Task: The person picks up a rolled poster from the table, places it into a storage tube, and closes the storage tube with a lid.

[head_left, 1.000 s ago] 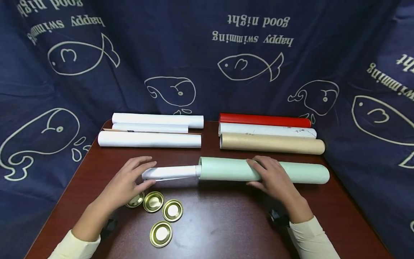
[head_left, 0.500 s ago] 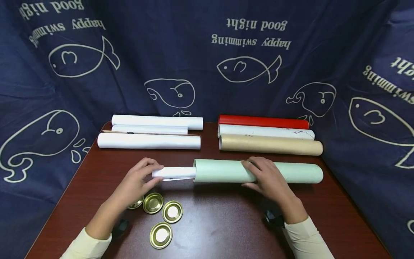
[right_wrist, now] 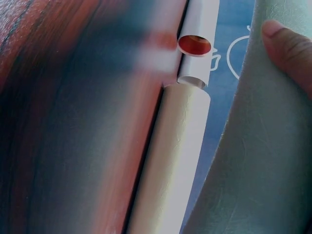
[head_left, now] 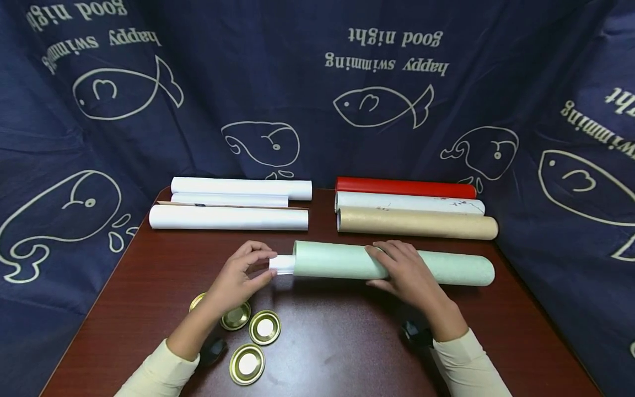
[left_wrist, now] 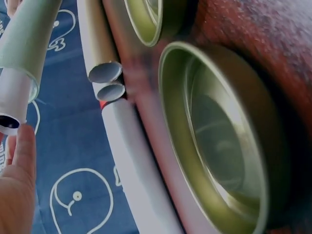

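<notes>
Pale green covers the thick tube (head_left: 342,261) under the person's right hand (head_left: 409,273), whose thumb and fingers grip it across the middle. The tube lies sideways, its open mouth toward the left hand (head_left: 243,275) and its rounded end out to the right of the right hand. Between the left thumb and fingers the end of a white roll (head_left: 283,264) is pinched; it runs from those fingertips into the tube's mouth, so only a short length shows. The left wrist view shows that end is hollow.

Four gold lids (head_left: 265,327) sit on the dark red table (head_left: 337,353) below and left of the left hand. The left forearm (head_left: 195,331) passes over this group, hiding parts of two lids, with a dark wrist device (head_left: 213,351) close beside them. Beyond the left hand, three white rolls (head_left: 228,218) lie side by side. Beyond the right hand, and apart from the green tube, lie a beige tube (head_left: 416,222), a white tube with a small print (head_left: 409,202) and a red tube (head_left: 404,187). Behind them hangs navy cloth (head_left: 297,71) with fish drawings.
</notes>
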The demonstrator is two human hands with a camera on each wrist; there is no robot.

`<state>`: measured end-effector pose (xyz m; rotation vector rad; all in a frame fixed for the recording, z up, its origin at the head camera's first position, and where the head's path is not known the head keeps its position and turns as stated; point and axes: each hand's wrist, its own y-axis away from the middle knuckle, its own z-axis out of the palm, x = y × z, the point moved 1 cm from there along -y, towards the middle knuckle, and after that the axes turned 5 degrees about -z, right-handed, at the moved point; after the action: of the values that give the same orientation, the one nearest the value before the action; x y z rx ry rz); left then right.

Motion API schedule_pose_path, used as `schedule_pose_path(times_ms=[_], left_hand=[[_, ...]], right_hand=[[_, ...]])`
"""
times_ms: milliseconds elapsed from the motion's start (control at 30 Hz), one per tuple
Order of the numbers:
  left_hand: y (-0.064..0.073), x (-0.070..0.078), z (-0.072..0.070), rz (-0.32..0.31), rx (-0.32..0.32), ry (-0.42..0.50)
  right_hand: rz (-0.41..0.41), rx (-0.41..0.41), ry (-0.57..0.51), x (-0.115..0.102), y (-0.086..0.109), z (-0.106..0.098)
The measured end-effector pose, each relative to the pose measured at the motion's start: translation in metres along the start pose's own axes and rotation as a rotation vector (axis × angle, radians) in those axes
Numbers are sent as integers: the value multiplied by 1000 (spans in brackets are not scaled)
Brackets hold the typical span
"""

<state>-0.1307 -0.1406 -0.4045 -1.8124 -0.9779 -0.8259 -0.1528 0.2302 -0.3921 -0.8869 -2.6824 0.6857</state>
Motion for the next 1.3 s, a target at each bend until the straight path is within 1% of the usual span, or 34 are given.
schedule_pose_path(times_ms=[100, 167, 333, 500, 567, 667, 767, 867, 967, 1067, 1167, 1300], left_hand=[[-2, 0, 3, -12, -57, 27], [-3, 0, 5, -6, -82, 2], [-5, 0, 11, 28, -120, -80], [-4, 1, 16, 71, -161, -43], [-3, 1, 16, 82, -158, -34], [2, 1, 11, 72, -149, -49], [8, 1, 4, 50, -161, -108], [16, 0, -2, 33, -226, -208], [23, -1, -3, 42, -331, -340], [27, -4, 0, 59, -433, -438], [32, -7, 1, 44, -505, -486], [36, -8, 2, 9, -552, -534]], right_hand=[[-1, -2, -8, 0, 0, 1], [-7, -3, -17, 0, 0, 2], [-15, -16, -66, 0, -2, 2], [-18, -17, -82, -3, -5, 2], [-19, -16, -73, -4, -4, 3], [-19, -14, -59, -3, -3, 3], [-14, -2, -54, -1, 0, 2], [-7, 15, -59, 0, 2, 1], [-4, 25, -64, 1, 3, 0], [-4, 27, -66, 1, 4, 0], [-5, 26, -71, 0, 3, 1], [-4, 25, -75, -2, 3, 2]])
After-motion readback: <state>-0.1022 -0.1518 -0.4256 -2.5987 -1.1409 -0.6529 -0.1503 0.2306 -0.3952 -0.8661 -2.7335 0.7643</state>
